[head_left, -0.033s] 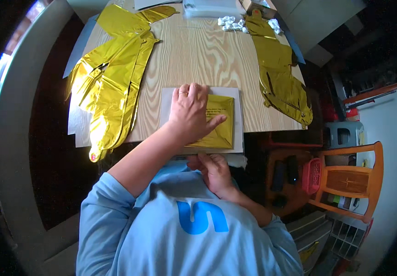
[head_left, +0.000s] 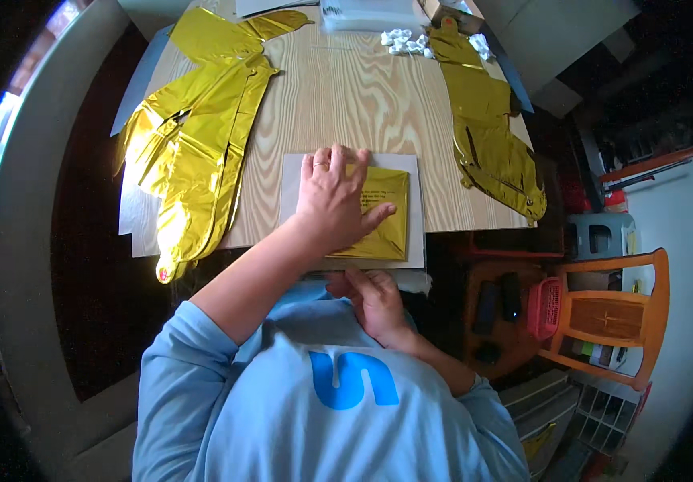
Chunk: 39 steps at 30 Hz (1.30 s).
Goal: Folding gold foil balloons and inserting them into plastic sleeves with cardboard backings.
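A red basket (head_left: 544, 310) rests on a wooden chair (head_left: 607, 316).

The light blue top (head_left: 322, 434) bears a brighter blue marking (head_left: 350, 381).

Light comes from far left of the left hand (head_left: 332, 197), glaring on gold foil (head_left: 206, 140). Rightward past the desk (head_left: 346, 104) it dims; edges bend into black.

Small dark print (head_left: 384, 194) on gold foil packet (head_left: 391, 231), big blue character (head_left: 350, 381) on light-blue shirt (head_left: 282, 418)
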Each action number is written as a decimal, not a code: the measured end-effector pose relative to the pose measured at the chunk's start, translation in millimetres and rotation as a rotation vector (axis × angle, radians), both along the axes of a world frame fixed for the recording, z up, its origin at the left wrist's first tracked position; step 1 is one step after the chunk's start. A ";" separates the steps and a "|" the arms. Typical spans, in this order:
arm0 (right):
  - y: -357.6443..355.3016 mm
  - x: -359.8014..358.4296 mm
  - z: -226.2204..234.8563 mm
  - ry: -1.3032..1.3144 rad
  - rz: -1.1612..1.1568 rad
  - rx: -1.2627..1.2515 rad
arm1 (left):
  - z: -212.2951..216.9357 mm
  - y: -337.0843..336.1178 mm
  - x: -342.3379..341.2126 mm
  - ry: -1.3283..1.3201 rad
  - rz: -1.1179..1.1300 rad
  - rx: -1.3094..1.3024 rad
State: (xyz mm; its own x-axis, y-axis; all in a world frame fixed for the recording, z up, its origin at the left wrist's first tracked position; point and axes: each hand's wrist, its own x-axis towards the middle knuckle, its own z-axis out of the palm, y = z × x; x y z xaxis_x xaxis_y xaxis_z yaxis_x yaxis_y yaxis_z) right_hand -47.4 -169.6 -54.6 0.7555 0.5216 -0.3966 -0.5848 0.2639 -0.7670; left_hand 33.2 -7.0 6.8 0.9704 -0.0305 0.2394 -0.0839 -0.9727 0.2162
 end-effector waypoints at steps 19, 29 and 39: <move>4.4 -3.5 15.4 0.000 -0.062 -0.004 | -3.7 60.4 -51.2 0.010 0.015 -0.165; 5.5 -2.7 9.1 0.000 -0.085 0.023 | 2.8 53.2 -72.1 -0.051 0.018 -0.099; 5.4 15.2 13.3 0.024 -0.011 0.043 | -10.4 60.0 -123.4 -0.153 -0.054 -0.198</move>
